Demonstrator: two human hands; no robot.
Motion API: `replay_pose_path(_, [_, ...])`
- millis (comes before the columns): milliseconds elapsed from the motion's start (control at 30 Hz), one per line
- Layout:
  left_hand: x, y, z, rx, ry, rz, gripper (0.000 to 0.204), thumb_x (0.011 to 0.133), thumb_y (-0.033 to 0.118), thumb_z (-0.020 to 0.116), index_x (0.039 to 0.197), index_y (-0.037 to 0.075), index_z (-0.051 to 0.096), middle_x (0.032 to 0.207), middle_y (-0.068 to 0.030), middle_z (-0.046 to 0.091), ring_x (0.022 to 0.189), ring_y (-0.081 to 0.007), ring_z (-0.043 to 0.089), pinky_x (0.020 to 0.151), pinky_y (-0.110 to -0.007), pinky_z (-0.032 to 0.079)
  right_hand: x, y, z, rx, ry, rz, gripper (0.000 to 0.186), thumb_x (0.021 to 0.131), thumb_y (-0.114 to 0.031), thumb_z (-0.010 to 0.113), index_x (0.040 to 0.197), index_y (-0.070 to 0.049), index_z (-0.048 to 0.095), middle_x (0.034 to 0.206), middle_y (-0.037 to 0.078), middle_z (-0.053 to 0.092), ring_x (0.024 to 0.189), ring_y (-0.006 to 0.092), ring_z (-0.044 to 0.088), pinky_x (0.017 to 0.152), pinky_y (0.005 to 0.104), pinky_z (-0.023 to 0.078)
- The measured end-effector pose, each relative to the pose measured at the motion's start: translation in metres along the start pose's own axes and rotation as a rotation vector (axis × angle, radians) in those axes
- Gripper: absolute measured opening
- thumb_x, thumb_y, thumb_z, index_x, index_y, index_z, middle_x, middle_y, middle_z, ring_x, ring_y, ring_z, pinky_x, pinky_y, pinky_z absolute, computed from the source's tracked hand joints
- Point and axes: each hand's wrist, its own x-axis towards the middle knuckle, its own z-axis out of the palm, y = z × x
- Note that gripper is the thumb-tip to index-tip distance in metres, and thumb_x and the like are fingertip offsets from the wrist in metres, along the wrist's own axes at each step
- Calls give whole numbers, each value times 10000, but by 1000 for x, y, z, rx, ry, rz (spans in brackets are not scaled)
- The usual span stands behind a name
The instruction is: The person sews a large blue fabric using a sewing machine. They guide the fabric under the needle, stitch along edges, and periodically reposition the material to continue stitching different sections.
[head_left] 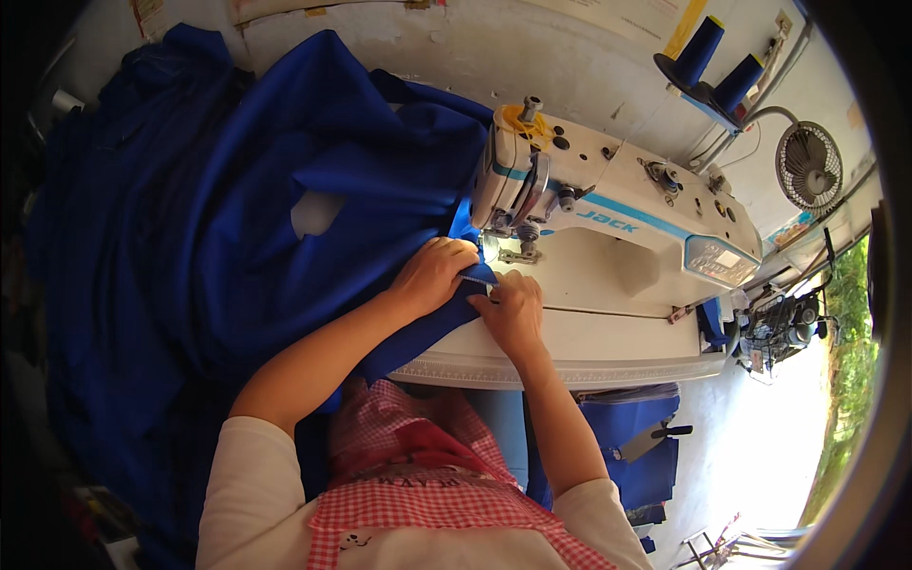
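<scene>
A white sewing machine (pixel 617 204) with a blue stripe stands ahead and to the right, its lamp lit by the needle. Blue fabric (pixel 256 190) spreads in large folds over the left side and runs up to the presser foot (pixel 490 245). My left hand (pixel 435 274) presses on the fabric just left of the foot, fingers together. Close in front of the needle area, my right hand (pixel 514 306) pinches the folded fabric edge (pixel 479 275), which shows a pale stitched line. The fingertips partly hide the cloth between the two hands.
Two blue thread cones (pixel 701 52) stand on a holder at the upper right, near a small fan (pixel 808 167). The white table (pixel 608 337) has a ruled front edge. Below it hang blue cloth pieces (pixel 632 442) and scissors with a dark handle (pixel 655 439).
</scene>
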Motion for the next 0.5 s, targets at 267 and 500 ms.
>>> replay_pose_path(267, [-15,-1,6,-17,46,-18,426,714,-80,631,1114,55,577,1230,-116,616,1211,-306,535,1026,-432,411,-2,-6,-6,-37,-45,-41,285,672,-224,804,870,-65,674,753,98,563,751,307,552,778,416,418])
replay_pose_path(500, [-34,29,-13,307,-112,11,375,746,2,648,1107,70,573,1355,-115,535,1215,-279,503,975,-413,396,-27,-25,-20,-60,-160,-34,333,670,-252,810,919,-56,706,780,85,602,797,303,578,804,392,461])
